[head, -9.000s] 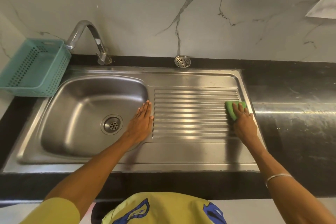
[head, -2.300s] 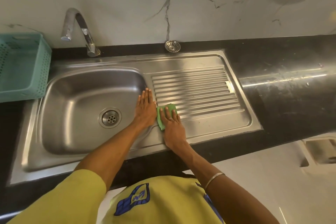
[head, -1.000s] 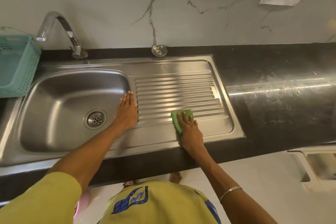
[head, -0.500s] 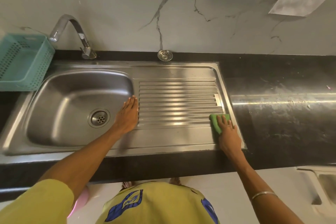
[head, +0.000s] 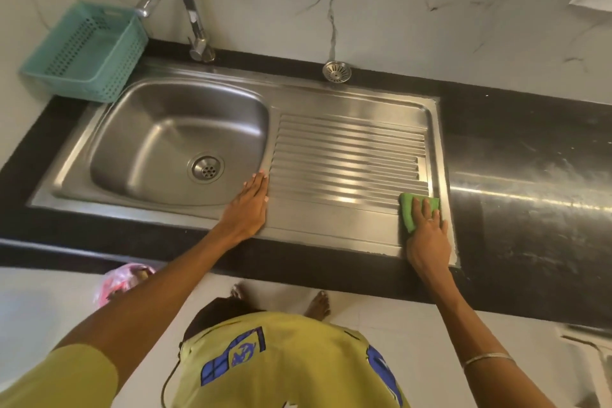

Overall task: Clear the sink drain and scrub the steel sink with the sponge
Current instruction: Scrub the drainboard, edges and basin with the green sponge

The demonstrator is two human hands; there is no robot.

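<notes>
Scrubbing the drainboard's near right corner: right hand [head: 427, 235] presses the green sponge [head: 408, 211] flat, fingers extended; left hand [head: 246, 209], open and empty, braces by the basin [head: 159, 149]. Sponge may overrun onto the bench [head: 530, 209]; the basin, seemingly unscrubbed, risks omission.

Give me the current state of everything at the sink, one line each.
sponge: flat on the drainboard's right end, under the right hand.
left hand: flat on the steel, holding nothing.
drain: uncovered.
strainer: out, on the counter by the wall.
tap: no water running.
basket: upright.
</notes>
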